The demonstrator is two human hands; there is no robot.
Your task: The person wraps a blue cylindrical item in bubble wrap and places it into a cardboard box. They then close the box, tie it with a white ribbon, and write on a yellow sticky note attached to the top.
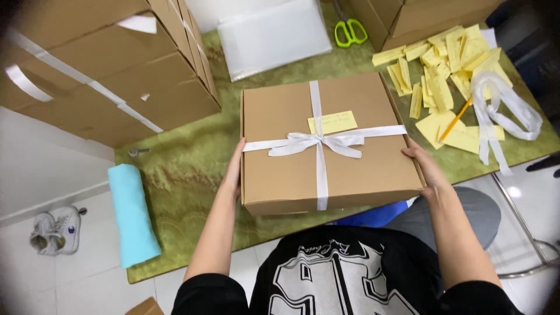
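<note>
A flat brown cardboard box [350, 169] is tied with a white ribbon [318, 141] knotted in a bow on its lid. A small yellow note [332, 122] is tucked under the ribbon. My left hand [234, 169] presses against the box's left side. My right hand [424, 166] grips its right side near the front corner. The box sits between both hands over the green mat [186, 169], in front of my body.
Taped cardboard boxes [105, 70] are stacked at the left. A rolled light-blue cloth [133, 213] lies on the mat's left edge. Yellow notes [449, 64], a pencil [455, 119], loose white ribbon [504, 108], green scissors [350, 30] and clear plastic bags [274, 35] lie beyond. White shoes [55, 230] rest on the floor.
</note>
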